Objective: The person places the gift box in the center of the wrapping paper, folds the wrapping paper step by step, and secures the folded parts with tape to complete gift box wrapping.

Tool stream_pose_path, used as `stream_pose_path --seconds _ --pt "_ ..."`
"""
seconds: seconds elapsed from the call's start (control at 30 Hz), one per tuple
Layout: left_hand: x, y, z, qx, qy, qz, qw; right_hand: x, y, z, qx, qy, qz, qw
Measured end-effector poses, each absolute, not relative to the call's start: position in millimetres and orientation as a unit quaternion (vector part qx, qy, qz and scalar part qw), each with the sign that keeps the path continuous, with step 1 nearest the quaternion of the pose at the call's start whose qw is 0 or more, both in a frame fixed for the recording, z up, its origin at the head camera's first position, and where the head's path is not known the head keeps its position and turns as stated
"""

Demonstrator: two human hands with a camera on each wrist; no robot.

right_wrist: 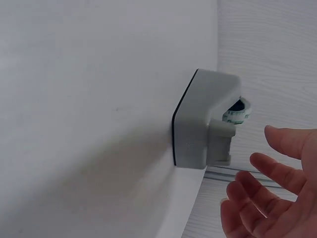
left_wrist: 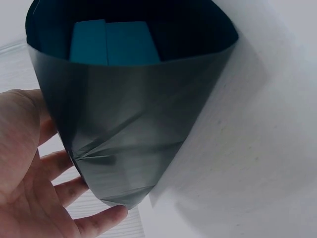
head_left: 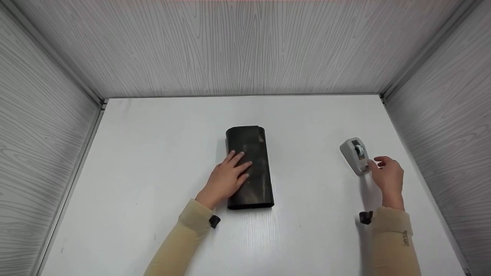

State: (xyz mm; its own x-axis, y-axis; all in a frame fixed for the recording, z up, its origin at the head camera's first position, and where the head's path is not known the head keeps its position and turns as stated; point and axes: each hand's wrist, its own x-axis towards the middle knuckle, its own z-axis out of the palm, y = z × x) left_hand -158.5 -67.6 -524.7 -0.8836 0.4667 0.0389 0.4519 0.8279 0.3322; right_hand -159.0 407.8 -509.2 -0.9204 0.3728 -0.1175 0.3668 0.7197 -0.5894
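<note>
A black sheet (head_left: 253, 188), folded round into a flattened sleeve, lies lengthwise at the middle of the table. My left hand (head_left: 226, 178) rests on its left side and top with straight, spread fingers. Through the sleeve's near end, the left wrist view shows a blue box-like thing (left_wrist: 129, 44) inside. Off to the right stands a grey tape dispenser (head_left: 352, 156), its roll of tape (right_wrist: 238, 114) showing in the right wrist view. Close beside the dispenser's front end is my right hand (head_left: 388, 178). Its thumb and loosely bent fingers are apart, and nothing visible is between them.
The white table (head_left: 153, 153) is bounded by a grey wood-grain panel (head_left: 238, 50) at the back and similar panels (head_left: 38, 126) at the left and right sides. The dispenser stands not far from the right edge.
</note>
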Motion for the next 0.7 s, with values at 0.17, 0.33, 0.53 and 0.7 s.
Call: stream_pose_path --seconds 0.17,0.33,0.53,0.7 --pt "-159 -69 -527 0.237 0.958 0.16 0.025 -169 418 -517 -0.188 -0.923 0.334 -0.037" --pt "-159 -69 -527 0.236 0.959 0.157 0.026 -174 423 -519 -0.2 -0.901 0.376 -0.086" --pt "-159 -69 -528 0.238 0.957 0.163 0.018 -176 422 -520 -0.209 -0.877 0.42 -0.101" --pt "-159 -69 -528 0.241 0.956 0.165 0.015 -173 419 -523 -0.192 -0.878 0.424 -0.112"
